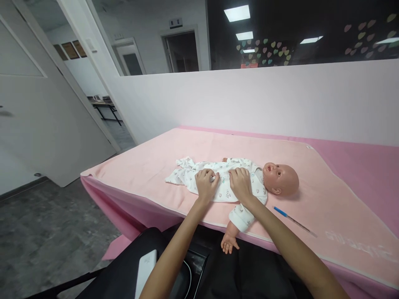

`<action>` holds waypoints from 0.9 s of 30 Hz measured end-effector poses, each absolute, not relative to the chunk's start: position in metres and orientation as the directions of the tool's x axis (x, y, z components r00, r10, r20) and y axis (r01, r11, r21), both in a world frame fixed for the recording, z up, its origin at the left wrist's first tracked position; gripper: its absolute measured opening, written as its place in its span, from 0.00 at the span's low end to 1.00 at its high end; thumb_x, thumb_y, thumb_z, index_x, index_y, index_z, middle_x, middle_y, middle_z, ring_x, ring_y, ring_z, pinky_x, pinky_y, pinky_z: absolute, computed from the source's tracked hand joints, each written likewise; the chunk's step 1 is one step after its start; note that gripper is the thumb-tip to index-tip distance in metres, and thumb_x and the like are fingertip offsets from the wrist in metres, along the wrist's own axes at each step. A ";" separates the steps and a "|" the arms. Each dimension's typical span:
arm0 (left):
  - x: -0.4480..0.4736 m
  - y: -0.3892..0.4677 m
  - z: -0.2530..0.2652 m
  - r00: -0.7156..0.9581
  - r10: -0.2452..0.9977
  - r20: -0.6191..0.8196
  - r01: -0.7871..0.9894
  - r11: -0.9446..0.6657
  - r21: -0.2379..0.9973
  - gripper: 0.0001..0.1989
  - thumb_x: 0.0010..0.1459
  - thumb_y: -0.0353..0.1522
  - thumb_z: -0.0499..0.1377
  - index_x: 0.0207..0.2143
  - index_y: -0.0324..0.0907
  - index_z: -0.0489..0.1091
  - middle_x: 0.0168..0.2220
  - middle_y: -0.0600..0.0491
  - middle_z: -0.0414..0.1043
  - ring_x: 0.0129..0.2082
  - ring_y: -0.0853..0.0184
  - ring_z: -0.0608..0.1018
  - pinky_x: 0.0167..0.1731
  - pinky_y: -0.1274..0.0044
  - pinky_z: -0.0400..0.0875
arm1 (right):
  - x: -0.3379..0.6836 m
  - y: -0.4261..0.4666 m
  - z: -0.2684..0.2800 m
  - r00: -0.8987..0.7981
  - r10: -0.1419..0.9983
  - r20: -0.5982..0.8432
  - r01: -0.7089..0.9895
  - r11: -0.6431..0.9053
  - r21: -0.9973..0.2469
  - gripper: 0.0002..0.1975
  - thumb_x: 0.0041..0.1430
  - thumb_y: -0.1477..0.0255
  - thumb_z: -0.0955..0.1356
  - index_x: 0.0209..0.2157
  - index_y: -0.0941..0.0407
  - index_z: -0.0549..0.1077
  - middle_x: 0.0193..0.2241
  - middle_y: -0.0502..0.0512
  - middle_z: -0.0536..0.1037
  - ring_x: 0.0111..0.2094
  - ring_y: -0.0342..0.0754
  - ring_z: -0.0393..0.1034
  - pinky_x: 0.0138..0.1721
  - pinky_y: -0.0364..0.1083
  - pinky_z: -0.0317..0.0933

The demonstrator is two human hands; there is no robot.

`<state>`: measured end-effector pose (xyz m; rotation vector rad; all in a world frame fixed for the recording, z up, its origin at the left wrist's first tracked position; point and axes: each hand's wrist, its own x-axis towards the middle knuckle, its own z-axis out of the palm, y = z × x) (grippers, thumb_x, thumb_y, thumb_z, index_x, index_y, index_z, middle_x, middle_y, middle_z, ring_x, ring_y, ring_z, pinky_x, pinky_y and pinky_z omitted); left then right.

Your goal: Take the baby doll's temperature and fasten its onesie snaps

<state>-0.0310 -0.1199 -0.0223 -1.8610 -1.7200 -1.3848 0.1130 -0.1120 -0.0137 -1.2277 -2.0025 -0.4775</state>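
A baby doll (282,179) lies on its back across the table, its bald head to the right and its mouth parted. It wears a white baby romper (226,193) with small printed motifs. My left hand (206,182) is closed on the romper's front near the doll's waist, thumb and fingers pinching the cloth. Over the chest, my right hand (240,182) has its fingers curled into the same garment. The doll's near arm (231,232) hangs past the table edge, its sleeve cuffed. The romper's legs trail flat to the left.
A light pink blanket (140,166) covers the table over a darker pink cloth (364,166). A blue-capped pen (294,221) lies right of my right forearm. Behind rises a white wall (249,99) with windows. A white phone-like device (146,265) rests on my lap.
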 end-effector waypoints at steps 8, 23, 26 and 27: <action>-0.032 -0.122 -0.016 -0.203 0.675 0.710 0.842 -0.249 0.478 0.08 0.56 0.35 0.53 0.26 0.43 0.64 0.30 0.53 0.69 0.35 0.63 0.68 0.39 0.71 0.56 | 0.164 -0.167 0.002 -0.235 0.523 0.819 0.831 0.545 -0.111 0.13 0.55 0.82 0.57 0.36 0.57 0.69 0.35 0.55 0.73 0.39 0.48 0.64 0.49 0.51 0.54; -0.035 -0.120 -0.018 -0.181 0.636 0.750 0.826 -0.316 0.467 0.10 0.53 0.22 0.48 0.30 0.43 0.65 0.31 0.52 0.67 0.36 0.63 0.68 0.39 0.71 0.58 | 0.325 -0.272 -0.072 0.099 0.848 0.520 0.943 0.088 -0.322 0.18 0.56 0.60 0.58 0.31 0.56 0.73 0.34 0.59 0.76 0.36 0.55 0.69 0.39 0.53 0.61; -0.035 -0.119 -0.018 -0.190 0.634 0.749 0.819 -0.318 0.478 0.09 0.53 0.23 0.49 0.30 0.43 0.65 0.31 0.52 0.67 0.36 0.63 0.68 0.39 0.71 0.58 | 0.316 -0.265 -0.042 0.168 0.882 0.440 0.873 0.074 -0.482 0.17 0.55 0.59 0.59 0.28 0.55 0.73 0.29 0.57 0.77 0.32 0.53 0.71 0.35 0.50 0.63; -0.036 -0.119 -0.018 -0.192 0.635 0.748 0.816 -0.320 0.482 0.08 0.53 0.24 0.49 0.29 0.43 0.65 0.31 0.52 0.68 0.36 0.63 0.68 0.39 0.71 0.58 | 0.313 -0.264 -0.029 0.219 0.879 0.424 0.835 0.057 -0.547 0.17 0.54 0.59 0.60 0.29 0.55 0.73 0.29 0.56 0.77 0.31 0.52 0.71 0.33 0.48 0.64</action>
